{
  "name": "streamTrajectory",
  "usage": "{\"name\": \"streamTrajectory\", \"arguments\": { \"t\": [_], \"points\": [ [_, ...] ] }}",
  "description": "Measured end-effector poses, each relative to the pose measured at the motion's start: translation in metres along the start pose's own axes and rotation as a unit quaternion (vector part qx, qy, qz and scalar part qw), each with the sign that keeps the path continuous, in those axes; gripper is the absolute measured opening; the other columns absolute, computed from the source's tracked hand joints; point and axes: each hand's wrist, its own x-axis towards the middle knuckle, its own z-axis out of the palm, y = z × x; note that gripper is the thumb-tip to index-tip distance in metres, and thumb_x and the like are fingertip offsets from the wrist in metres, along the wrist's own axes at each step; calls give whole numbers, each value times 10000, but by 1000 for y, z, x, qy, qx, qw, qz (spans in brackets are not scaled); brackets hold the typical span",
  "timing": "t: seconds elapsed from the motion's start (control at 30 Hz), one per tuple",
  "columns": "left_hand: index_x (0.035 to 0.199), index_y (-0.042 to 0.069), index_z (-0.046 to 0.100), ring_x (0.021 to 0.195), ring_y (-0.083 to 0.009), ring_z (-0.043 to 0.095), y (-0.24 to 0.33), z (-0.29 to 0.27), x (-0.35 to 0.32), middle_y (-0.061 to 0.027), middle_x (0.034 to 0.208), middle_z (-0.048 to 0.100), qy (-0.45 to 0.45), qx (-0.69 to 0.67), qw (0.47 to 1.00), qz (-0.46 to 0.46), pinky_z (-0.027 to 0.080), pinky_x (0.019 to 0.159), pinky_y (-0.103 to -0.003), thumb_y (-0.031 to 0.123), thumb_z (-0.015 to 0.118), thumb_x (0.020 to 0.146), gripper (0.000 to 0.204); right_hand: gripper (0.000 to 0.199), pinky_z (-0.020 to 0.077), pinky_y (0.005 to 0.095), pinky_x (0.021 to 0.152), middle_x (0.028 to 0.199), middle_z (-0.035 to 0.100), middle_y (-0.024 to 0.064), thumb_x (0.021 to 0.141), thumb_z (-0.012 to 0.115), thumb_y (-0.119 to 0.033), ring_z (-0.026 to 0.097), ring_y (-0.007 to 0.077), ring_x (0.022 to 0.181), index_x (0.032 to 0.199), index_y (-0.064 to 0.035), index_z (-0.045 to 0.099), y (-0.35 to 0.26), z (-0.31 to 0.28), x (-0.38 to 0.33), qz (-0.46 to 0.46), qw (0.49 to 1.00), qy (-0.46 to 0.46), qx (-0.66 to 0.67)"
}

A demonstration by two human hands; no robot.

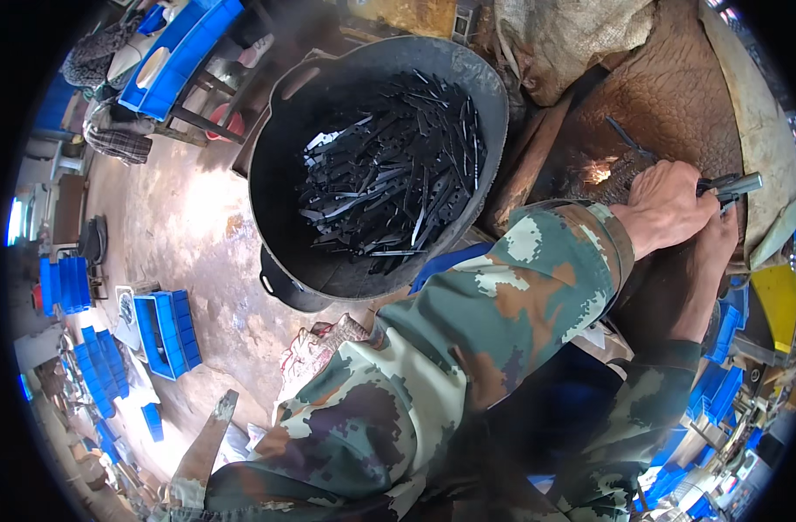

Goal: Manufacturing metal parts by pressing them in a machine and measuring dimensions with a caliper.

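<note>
Both my hands are close together at the right, below a brown, wet-looking surface. My left hand (666, 205) is closed over a dark metal tool with a grey tube-like end (740, 185) that sticks out to the right. Against the same tool, lower down, my right hand (718, 233) is closed, its fingers partly hidden by the left. Beyond my left knuckles a narrow dark blade-like strip (628, 136) points up and left; whether the tool grips it is hidden. Bright orange sparks (599, 170) glow just left of my left hand.
A big black tub (263, 174) with handles holds many dark flat metal strips (398, 165) to my left. Between tub and hands runs a wooden beam (528, 165). Sacking (576, 43) hangs at the top. Blue bins (167, 335) stand on the floor at left.
</note>
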Motion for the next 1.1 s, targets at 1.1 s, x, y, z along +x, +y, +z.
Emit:
{"name": "streamTrajectory", "arguments": {
  "t": [1.1],
  "points": [
    [958,6,728,824,-435,671,2,2,-1,-254,800,682,-53,22,998,-24,524,772,-501,308,603,831,350,215,497,267,810,1018,662,36,990,540,-52,605,102,903,1185,-11,624,26,-21,17,-19,998,-42,-37]
  ]
}}
